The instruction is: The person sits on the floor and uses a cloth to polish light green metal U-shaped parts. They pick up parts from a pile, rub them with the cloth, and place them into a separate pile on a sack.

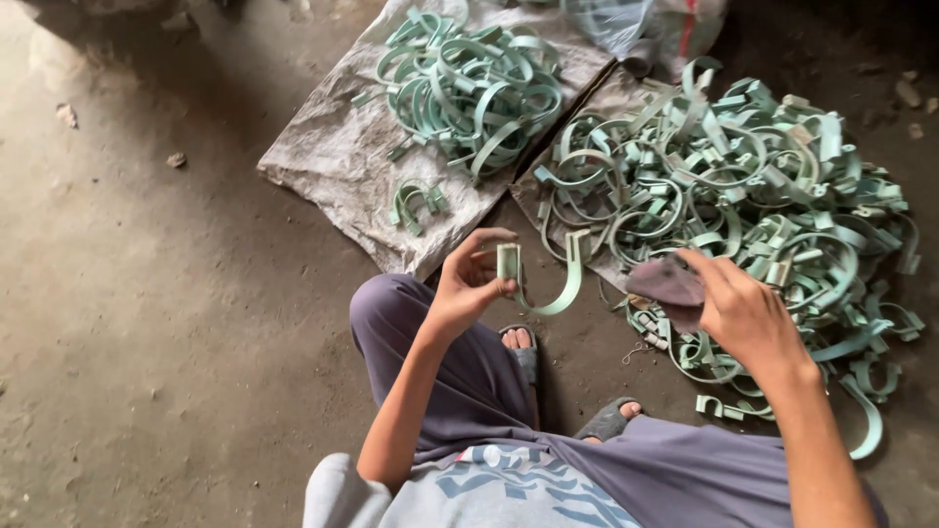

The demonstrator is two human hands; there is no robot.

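My left hand (469,279) grips one pale green U-shaped clamp (559,289) by one of its flat ends, holding it upright above my knee. My right hand (743,313) pinches a small dark brownish piece of abrasive cloth (667,282) just to the right of the clamp, apart from it. Behind the cloth spreads a big heap of the same green clamps (743,186) on the ground. A smaller, tidier pile of clamps (469,88) lies on a grey woven sack (333,156) at the upper left, with two loose clamps (416,203) near its front edge.
I squat on a dirt floor (166,323) in purple trousers and sandals (523,352). A plastic bag (646,29) sits at the top behind the piles. Small stones lie scattered on the ground.
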